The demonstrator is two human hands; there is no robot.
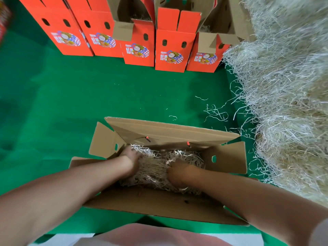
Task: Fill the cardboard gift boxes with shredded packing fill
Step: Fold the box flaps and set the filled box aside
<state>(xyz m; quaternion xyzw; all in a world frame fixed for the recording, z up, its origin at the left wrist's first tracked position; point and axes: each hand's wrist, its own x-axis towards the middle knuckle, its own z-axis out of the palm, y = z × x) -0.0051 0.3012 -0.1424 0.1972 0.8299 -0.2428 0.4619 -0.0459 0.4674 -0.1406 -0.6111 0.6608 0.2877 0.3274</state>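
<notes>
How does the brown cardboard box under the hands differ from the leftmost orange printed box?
The brown cardboard box sits near, flaps spread, left hand and right hand in its shredded fill; the leftmost orange printed box stands far back, showing holes and a label. Both rest on green cloth.

Showing at 12 o'clock, on the fronts of 5 orange boxes (174, 36), the same round printed emblem (171, 57): a cartoon figure beside white block characters in 2 rows, too blurred for reading. Sitting just above each emblem, a small white brand strip (130, 45), likewise illegible.
</notes>
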